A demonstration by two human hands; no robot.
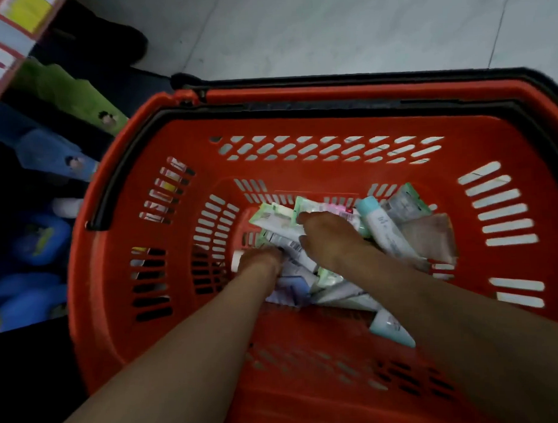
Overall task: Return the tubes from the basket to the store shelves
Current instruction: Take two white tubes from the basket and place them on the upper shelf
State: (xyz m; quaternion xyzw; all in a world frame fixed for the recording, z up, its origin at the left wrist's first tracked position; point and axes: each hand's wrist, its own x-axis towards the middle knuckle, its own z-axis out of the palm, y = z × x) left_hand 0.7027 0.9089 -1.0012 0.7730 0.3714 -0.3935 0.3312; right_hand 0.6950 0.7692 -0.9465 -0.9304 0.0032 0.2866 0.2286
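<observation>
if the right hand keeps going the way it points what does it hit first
Most likely the green-edged white tubes lying right at the fingertips of the right hand; it may already touch them, depth is unclear. Behind them comes the far wall of the red basket.

basket [300, 125] open above, tubes [386, 231] crowd its floor, shelf goods [64, 158] close left
</observation>
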